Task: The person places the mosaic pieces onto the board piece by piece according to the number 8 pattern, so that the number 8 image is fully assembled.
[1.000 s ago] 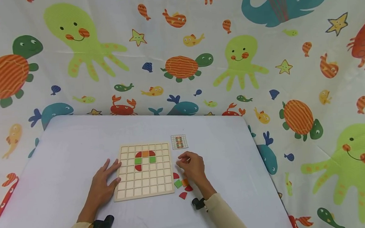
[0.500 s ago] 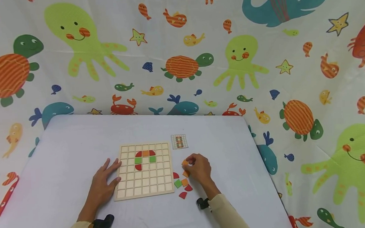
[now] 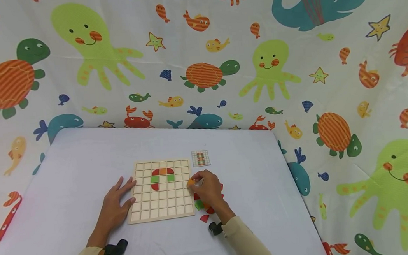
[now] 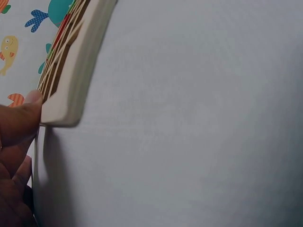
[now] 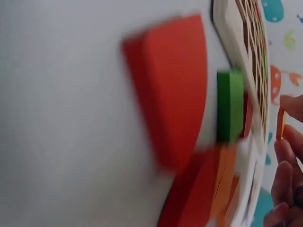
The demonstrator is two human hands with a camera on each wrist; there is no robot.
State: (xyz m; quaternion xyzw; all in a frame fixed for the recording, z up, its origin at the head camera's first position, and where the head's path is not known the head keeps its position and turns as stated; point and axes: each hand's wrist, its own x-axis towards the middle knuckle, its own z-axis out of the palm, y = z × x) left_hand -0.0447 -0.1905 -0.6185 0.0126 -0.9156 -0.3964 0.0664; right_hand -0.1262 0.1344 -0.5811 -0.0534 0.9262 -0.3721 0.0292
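A wooden grid board (image 3: 160, 214) lies flat on the white table. My left hand (image 3: 112, 207) rests at its left edge, fingers spread. In the left wrist view, the thumb (image 4: 19, 116) touches the board's corner (image 4: 66, 106). Between thumb and fingers, my right hand (image 3: 208, 186) pinches an orange square tile (image 3: 190, 182) over the board's right edge; the right wrist view shows this tile (image 5: 280, 124) edge-on. Set into upper cells are an orange tile (image 3: 163, 171), green tiles (image 3: 154, 179) on both sides below it, and red rounded-corner pieces (image 3: 155, 187).
Loose pieces lie right of the board, partly under my right hand: a green tile (image 3: 199, 205), a red wedge (image 3: 204, 218), and other red and orange ones (image 5: 225, 177). A small printed pattern card (image 3: 200, 159) lies beyond the right hand. A sea-animal curtain (image 3: 212, 33) hangs behind the table.
My right hand has taken up an orange square tile from the loose pieces and carried it left to the board's edge. The left hand has stayed in place.
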